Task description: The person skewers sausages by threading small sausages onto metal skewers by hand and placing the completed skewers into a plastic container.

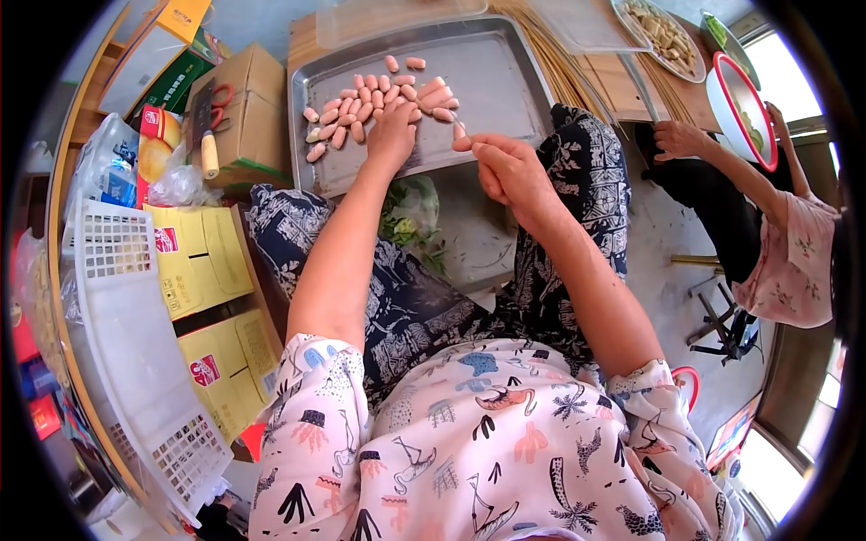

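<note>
1. Two bare hands over a metal tray (pixel 451 59), tray on a wooden counter (pixel 312 38). Person is seated, tray just beyond the knees.
2. Left hand (pixel 391 142): fingers down on the near side of the sausage pile (pixel 358 94), touching it. Grip width unclear, fingertips partly hidden; cannot tell if a piece is held.
3. Right hand (pixel 516 177): narrow pinch on a thin skewer (pixel 466 134), mostly hidden. One short sausage (pixel 461 142) at the fingertips, over the near right part of the tray.
4. Pile: short pink pieces, loosely scattered, left and middle of the tray. Two pieces lie apart at the far side.
5. Right of the tray: loose bundle of thin sticks (pixel 548 56) on the counter. Beyond it, a plate of light chunks (pixel 666 38).
6. Co-worker (pixel 794 257) at far right: one hand (pixel 681 141) near the sticks, the other near a red-rimmed bowl (pixel 719 95).
7. Below the tray's near edge: green leaves (pixel 408 216) with clear plastic.
8. Left side: cardboard box (pixel 254 113), with red-handled scissors (pixel 217 106) and a wooden-handled knife (pixel 209 155) against it. White plastic basket (pixel 135 334) beside yellow boxes (pixel 200 257).
</note>
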